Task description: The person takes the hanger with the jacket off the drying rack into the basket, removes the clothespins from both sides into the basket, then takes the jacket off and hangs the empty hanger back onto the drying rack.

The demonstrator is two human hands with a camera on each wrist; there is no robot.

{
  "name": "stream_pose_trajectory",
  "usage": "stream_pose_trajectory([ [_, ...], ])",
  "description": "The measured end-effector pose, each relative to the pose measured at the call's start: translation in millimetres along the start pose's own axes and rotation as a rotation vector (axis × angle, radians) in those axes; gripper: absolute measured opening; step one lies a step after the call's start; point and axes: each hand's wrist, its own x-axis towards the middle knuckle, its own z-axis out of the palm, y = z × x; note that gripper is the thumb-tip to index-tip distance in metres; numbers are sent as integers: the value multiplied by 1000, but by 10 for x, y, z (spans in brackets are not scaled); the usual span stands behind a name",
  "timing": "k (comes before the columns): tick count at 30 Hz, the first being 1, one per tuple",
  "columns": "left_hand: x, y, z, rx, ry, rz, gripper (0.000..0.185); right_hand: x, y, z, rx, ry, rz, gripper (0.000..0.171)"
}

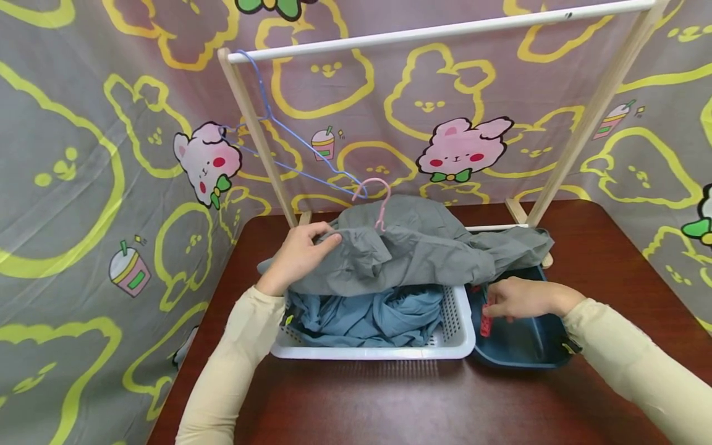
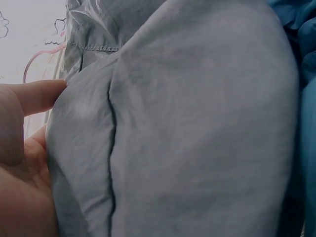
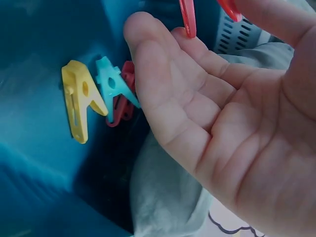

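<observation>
Grey garment point(image 1: 411, 247) lies heaped across the top of the white basket point(image 1: 453, 337), spilling right over the rim of the dark blue bin point(image 1: 528, 349), and my left hand point(image 1: 297, 256) has it by the left edge. From the head view I see the fingers curled over a fold of the cloth, thumb toward the top. The left wrist view confirms it: the thumb point(image 2: 34, 96) presses against the grey fabric point(image 2: 187, 128), with the cloth bunched right against the palm. A pink hanger point(image 1: 378, 201) pokes its hook up out of the garment just right of that hand, so the hanger sits inside the cloth and near my grip, not in it.

My right hand point(image 1: 520, 298) is down in the dark blue bin, well apart from the left one, with the basket's corner between them. It pinches a red clothespin point(image 1: 486, 320) at the fingertips; in the right wrist view the red peg point(image 3: 187, 17) sits between finger and thumb point(image 3: 269, 19) while the palm stays mostly spread. Yellow point(image 3: 79, 106), light blue point(image 3: 111, 89) and another red peg point(image 3: 123, 101) lie together on the bin's wall, just beside my fingers.

Under the grey garment, blue cloth point(image 1: 367, 318) fills the basket. A blue wire hanger point(image 1: 278, 130) hangs from the white rail point(image 1: 439, 29) of the wooden rack.
</observation>
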Motion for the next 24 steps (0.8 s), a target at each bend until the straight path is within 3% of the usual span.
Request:
stream_pose_trajectory([
  [9, -18, 34, -10, -8, -7, -15, 15, 61, 62, 15, -46, -12, 16, 20],
  [24, -20, 45, 4, -14, -6, -9, 14, -22, 122, 24, -52, 4, 29, 18],
])
